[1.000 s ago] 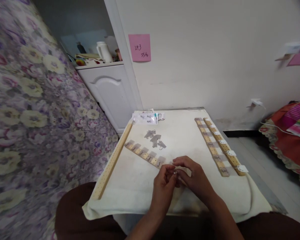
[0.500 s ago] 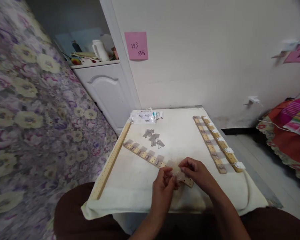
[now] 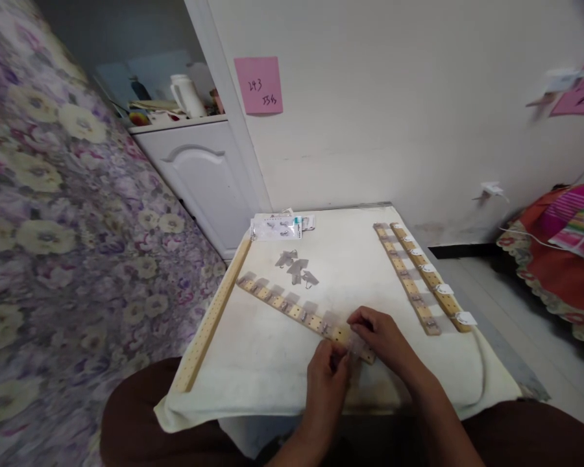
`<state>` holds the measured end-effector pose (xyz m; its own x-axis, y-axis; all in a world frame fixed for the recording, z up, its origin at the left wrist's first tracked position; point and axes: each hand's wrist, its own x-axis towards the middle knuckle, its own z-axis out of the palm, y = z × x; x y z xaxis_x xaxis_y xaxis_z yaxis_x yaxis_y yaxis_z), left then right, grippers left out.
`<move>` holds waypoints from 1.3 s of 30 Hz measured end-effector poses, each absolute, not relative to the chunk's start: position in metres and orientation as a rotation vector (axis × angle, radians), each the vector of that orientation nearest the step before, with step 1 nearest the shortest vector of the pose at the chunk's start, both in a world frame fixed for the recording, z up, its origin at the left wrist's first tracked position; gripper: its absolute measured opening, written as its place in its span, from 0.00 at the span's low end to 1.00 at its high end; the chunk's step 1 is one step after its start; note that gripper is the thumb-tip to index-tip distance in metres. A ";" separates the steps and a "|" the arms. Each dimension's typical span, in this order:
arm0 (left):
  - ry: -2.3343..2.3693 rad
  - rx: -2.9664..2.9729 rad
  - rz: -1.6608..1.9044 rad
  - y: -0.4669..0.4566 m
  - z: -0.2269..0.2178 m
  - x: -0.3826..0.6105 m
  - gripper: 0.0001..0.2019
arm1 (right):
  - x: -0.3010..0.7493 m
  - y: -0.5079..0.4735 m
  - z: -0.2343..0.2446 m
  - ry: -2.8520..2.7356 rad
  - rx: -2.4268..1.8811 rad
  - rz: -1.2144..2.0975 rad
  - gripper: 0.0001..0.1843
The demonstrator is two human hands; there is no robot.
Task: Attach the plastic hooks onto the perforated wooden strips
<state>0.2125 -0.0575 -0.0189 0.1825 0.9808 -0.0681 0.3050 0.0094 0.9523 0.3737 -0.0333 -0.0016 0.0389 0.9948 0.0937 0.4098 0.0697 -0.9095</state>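
A perforated wooden strip [image 3: 292, 310] lies slantwise on the cloth-covered table [image 3: 272, 363], with several clear hook pieces fixed along it. My left hand [image 3: 327, 383] and my right hand [image 3: 382, 337] meet at the strip's near end. Both pinch a small clear hook piece [image 3: 354, 345] against the wood there. A few loose clear hooks [image 3: 296, 269] lie behind the strip. A packet of hooks [image 3: 277, 228] rests at the table's far left corner.
Two more wooden strips [image 3: 421, 279] with white tags lie side by side at the right. A long bare strip [image 3: 209, 324] runs along the left edge. A floral curtain [image 3: 53, 214] hangs left; a white cabinet [image 3: 199, 175] stands behind.
My hands dropped from above the cloth onto the near end of the slanted strip, bringing the small clear piece down to the wood. The camera view shifted slightly right.
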 end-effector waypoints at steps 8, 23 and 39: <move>1.369 1.687 0.842 -0.049 -0.021 0.212 0.03 | 0.374 -0.024 -0.017 -1.497 -1.486 0.858 0.07; 1.375 1.727 0.821 -0.047 -0.019 0.217 0.04 | 0.387 -0.029 -0.013 -1.474 -1.551 0.954 0.08; 1.371 1.735 0.811 -0.049 -0.020 0.215 0.02 | 0.385 -0.027 -0.016 -1.424 -1.549 1.022 0.10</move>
